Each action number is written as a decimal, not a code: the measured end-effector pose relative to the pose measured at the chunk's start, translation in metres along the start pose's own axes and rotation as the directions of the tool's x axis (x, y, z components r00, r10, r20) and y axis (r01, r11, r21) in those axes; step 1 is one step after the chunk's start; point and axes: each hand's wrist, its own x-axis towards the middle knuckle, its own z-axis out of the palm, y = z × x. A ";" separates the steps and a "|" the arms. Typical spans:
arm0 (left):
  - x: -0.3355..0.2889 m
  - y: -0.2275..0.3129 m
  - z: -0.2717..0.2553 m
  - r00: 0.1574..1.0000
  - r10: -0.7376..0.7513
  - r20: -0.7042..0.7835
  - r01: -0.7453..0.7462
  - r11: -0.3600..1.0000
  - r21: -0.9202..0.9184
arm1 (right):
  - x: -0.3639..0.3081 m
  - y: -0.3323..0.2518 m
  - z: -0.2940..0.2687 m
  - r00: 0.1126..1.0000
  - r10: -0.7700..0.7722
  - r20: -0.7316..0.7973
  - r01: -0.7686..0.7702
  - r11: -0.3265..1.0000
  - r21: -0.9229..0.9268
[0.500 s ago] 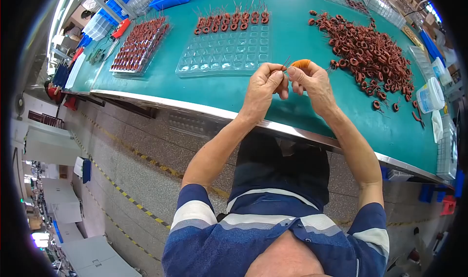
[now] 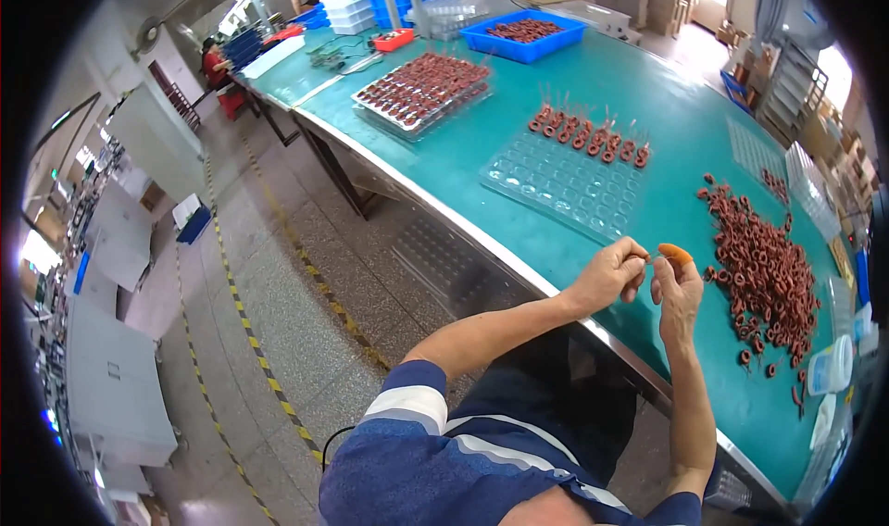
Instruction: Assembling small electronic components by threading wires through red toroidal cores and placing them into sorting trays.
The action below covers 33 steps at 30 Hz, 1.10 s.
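Note:
My left hand [image 2: 607, 278] and my right hand [image 2: 679, 294] meet over the near edge of the green table. The left fingertips are pinched on a small red-brown ring coil [image 2: 646, 258], mostly covered by the fingers. Close beside it, my right thumb and index finger are pressed together at the coil's thin wire leads, hard to make out here. An orange finger cot [image 2: 675, 253] covers the right index finger. Just beyond the hands lies a clear blister tray [image 2: 565, 185], its far rows filled with ring coils [image 2: 593, 137], leads pointing up. A large heap of loose coils [image 2: 764, 271] lies to the right.
Farther left stands a filled stack of trays [image 2: 421, 91]. A blue bin [image 2: 523, 37] of coils sits at the back, near a small red box [image 2: 394, 40]. At the right edge are a white tub [image 2: 831, 367] and pliers [image 2: 800, 396]. Another person [image 2: 215, 63] sits far left.
The view has turned to the left, so the table's things appear farther right and lower. My hands stay together in the same pinch, close to the tray.

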 end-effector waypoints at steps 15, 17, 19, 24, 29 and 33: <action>-0.006 0.030 -0.046 0.983 0.184 -0.006 -0.164 0.891 0.423 | 0.037 -0.034 0.019 0.975 -0.152 0.165 0.204 0.904 -0.375; 0.003 0.035 -0.077 0.933 0.344 0.106 -0.295 0.561 0.773 | 0.069 -0.046 0.014 0.965 -0.197 0.172 0.257 0.837 -0.483; 0.021 0.031 -0.103 0.870 0.407 0.279 -0.407 0.272 0.872 | 0.104 -0.048 0.009 0.963 -0.197 0.182 0.266 0.798 -0.541; 0.054 0.002 -0.115 0.842 0.293 0.453 -0.454 -0.070 0.888 | 0.187 -0.015 -0.006 0.962 -0.180 0.205 0.271 0.725 -0.634; 0.038 0.015 -0.126 0.881 0.265 0.392 -0.415 0.036 0.909 | 0.242 0.021 0.025 0.932 -0.164 0.322 0.342 0.691 -0.637; 0.045 0.005 -0.117 0.870 0.254 0.422 -0.444 0.034 0.895 | 0.262 0.058 0.003 0.888 -0.124 0.443 0.422 0.602 -0.677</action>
